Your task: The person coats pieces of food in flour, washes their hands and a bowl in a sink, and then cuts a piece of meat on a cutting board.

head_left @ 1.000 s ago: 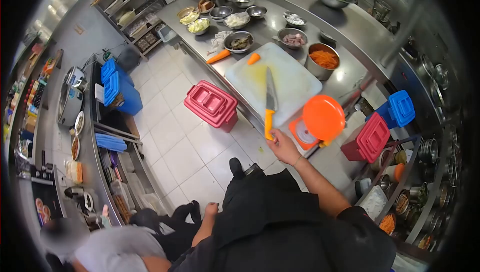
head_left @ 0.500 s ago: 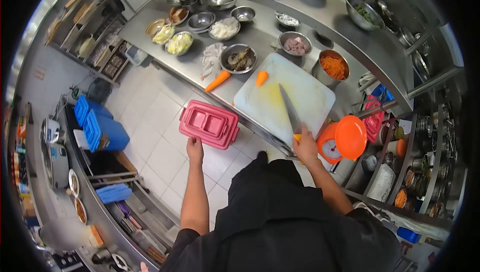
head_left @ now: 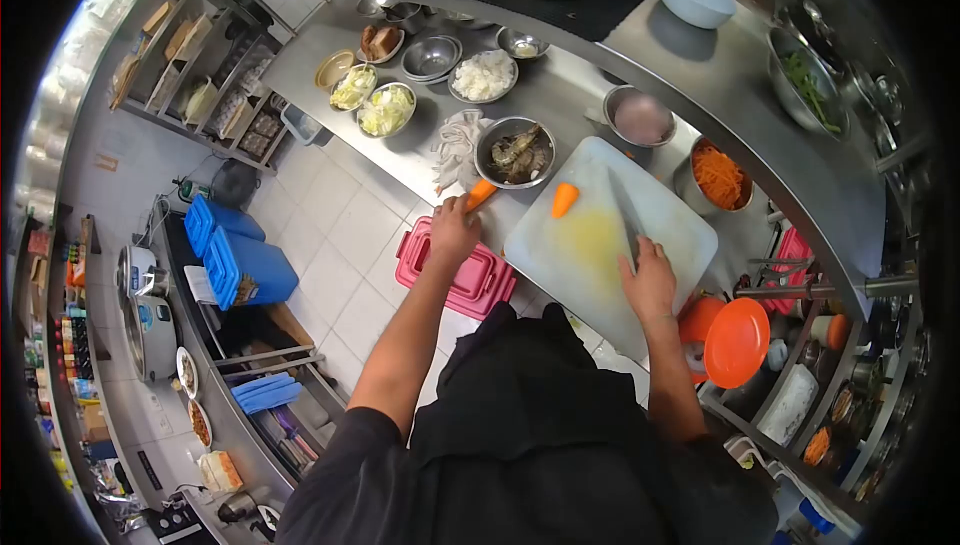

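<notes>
My left hand (head_left: 455, 229) is closed around the near end of a whole carrot (head_left: 482, 192) at the counter's edge, its fingers partly covering it. My right hand (head_left: 651, 280) is at the handle end of a knife (head_left: 624, 207), whose blade lies along the white cutting board (head_left: 672, 235); the handle is hidden under the hand. A cut carrot piece (head_left: 565, 199) sits on the board near a yellowish stain. Just beyond the whole carrot stand a metal bowl of dark, shrimp-like food (head_left: 517, 153) and a crumpled cloth (head_left: 460, 145).
A pink lidded container (head_left: 478, 280) sits below the counter edge, under my left forearm. Right of the board are a bowl of shredded carrot (head_left: 720, 177) and an orange scale pan (head_left: 738, 343). Bowls of chopped cabbage (head_left: 387, 110) and white shreds (head_left: 484, 76) stand farther back.
My left hand has moved up from beside the pink container to the whole carrot. The right hand stays at the knife, now farther onto the board. The view has shifted.
</notes>
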`<state>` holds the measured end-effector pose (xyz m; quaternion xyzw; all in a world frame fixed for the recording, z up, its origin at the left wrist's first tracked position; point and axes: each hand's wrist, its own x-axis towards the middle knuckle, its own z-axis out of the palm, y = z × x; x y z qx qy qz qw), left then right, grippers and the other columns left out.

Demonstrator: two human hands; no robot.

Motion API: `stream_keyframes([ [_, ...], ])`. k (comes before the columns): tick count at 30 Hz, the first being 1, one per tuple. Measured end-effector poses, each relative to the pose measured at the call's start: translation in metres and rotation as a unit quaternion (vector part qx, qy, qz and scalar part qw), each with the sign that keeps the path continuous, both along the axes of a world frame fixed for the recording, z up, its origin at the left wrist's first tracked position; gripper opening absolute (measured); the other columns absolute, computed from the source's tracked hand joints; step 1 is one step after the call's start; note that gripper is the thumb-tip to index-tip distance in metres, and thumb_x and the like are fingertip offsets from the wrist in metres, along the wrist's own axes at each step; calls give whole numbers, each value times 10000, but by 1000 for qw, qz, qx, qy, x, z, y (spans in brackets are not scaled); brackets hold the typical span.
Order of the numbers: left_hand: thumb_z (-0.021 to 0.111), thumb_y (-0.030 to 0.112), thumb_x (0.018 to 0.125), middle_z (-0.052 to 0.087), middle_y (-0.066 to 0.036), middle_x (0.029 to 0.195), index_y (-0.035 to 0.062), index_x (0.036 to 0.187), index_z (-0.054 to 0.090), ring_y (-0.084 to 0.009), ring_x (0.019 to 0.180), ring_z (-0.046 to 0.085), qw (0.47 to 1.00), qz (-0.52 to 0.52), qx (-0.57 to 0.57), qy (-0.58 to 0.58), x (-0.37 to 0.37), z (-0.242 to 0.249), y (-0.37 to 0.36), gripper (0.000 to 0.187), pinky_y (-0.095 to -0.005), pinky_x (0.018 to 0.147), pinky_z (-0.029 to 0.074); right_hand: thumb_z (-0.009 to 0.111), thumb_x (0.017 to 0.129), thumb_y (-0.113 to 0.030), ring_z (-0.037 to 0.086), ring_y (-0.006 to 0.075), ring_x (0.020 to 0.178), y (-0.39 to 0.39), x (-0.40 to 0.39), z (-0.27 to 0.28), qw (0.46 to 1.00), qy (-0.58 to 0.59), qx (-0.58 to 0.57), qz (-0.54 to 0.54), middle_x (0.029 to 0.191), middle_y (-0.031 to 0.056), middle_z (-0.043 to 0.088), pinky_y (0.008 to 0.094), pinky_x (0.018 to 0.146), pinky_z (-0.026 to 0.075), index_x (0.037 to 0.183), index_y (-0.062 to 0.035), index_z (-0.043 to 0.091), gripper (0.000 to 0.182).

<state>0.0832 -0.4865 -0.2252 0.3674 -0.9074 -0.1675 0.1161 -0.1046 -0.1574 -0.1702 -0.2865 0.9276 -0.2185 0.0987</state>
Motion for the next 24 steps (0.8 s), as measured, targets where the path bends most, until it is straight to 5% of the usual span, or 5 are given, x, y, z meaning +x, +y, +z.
stream_keyframes([
  [6, 724, 256, 845, 613, -153, 1153, 127, 1297, 607, -367, 1074, 620, 998, -18, 40, -50, -22, -15, -31, 485, -468, 950, 511, 682, 912, -313, 636, 391, 1058, -104, 21, 29, 987, -57, -54, 142, 1167, 198, 629, 461, 902, 528, 1291, -27, 581, 485],
  [13, 738, 205, 850, 639, -161, 1166, 119, 1259, 637, -377, 1067, 628, 980, -167, 76, 74, -17, -15, -79, 430, -470, 941, 508, 723, 879, -293, 633, 369, 1043, -238, 64, 31, 978, -79, -119, 152, 1137, 174, 625, 448, 912, 517, 1218, -33, 626, 438],
  [18, 751, 162, 840, 667, -139, 1106, 81, 1216, 668, -357, 1011, 647, 957, -154, 141, 204, 36, -2, -117, 394, -441, 889, 526, 724, 869, -274, 591, 406, 1110, -398, 8, 3, 960, 70, -200, 185, 1200, 199, 604, 476, 971, 483, 1205, -31, 640, 423],
  [24, 733, 108, 874, 696, -124, 1028, 55, 1190, 676, -285, 889, 676, 943, -18, 245, 224, 158, -15, -176, 325, -360, 749, 550, 706, 860, -321, 558, 396, 1205, -594, -109, -33, 961, 249, -31, 114, 1274, 191, 602, 512, 1022, 465, 1307, -26, 564, 554],
])
